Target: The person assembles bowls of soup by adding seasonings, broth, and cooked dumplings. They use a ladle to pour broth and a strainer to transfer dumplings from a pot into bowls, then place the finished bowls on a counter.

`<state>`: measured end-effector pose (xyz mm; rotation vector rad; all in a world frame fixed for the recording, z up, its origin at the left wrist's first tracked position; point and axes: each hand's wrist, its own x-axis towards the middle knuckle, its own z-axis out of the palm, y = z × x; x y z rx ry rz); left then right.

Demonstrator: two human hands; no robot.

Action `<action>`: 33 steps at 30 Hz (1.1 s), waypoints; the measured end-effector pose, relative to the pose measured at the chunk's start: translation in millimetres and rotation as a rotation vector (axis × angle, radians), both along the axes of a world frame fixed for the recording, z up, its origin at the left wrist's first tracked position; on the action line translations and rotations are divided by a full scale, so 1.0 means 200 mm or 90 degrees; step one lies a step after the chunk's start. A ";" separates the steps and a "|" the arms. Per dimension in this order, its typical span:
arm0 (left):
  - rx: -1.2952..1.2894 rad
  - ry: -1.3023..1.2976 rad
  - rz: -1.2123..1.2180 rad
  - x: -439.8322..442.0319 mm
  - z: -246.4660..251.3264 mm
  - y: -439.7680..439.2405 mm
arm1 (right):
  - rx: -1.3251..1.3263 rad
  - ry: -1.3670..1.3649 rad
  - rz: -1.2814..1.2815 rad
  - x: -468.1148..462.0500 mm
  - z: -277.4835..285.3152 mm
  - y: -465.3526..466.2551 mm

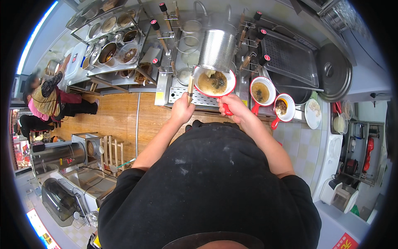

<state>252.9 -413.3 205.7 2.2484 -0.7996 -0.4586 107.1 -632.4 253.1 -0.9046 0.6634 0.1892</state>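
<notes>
My left hand is closed on the wooden handle of a perforated metal strainer basket. The basket is tipped over a white bowl with a red rim and handle, and something pale hangs at its mouth. Broth with dark bits and chopped seasoning lies in the bowl. My right hand grips the bowl's red handle. To the right stand a second handled bowl with broth and dark bits, and a smaller one with sauce and minced topping.
A steaming noodle cooker with round wells lies ahead. A slotted drain plate fronts it. At left, a metal rack holds pots of ingredients; another person stands beyond. Right are a large round lid and a white plate.
</notes>
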 end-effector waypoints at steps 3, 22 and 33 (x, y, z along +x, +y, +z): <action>0.011 -0.013 -0.013 -0.01 0.00 -0.01 | 0.006 -0.007 -0.004 -0.02 -0.01 -0.01; -0.031 -0.153 -0.028 -0.07 -0.18 0.03 | -0.015 -0.027 -0.028 -0.08 0.02 0.02; -0.150 -0.202 -0.012 -0.11 -0.14 0.03 | -0.034 -0.046 -0.023 -0.11 0.00 0.09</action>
